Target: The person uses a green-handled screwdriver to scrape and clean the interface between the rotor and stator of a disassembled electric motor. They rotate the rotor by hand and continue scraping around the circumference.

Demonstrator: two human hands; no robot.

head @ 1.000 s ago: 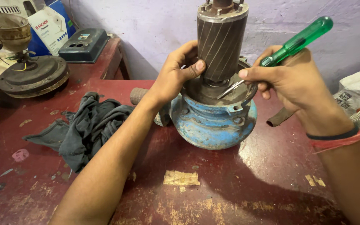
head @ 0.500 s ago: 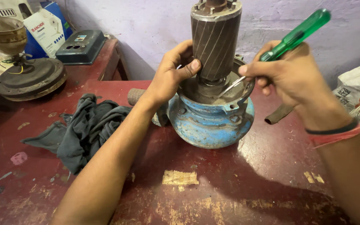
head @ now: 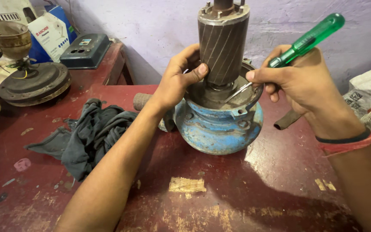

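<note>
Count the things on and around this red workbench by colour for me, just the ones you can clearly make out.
Blue: 2, the motor housing under the left hand, and the box
Green: 1, the screwdriver in the right hand
Dark grey: 2, the rag and the rotor
Total: 5

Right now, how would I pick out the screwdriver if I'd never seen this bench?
Find the blue motor housing in the middle of the red table, with a dark ribbed rotor standing up from it. The right hand beside it holds the screwdriver, its metal tip down by the rotor's base. Nothing else there has its clear green handle.
</note>
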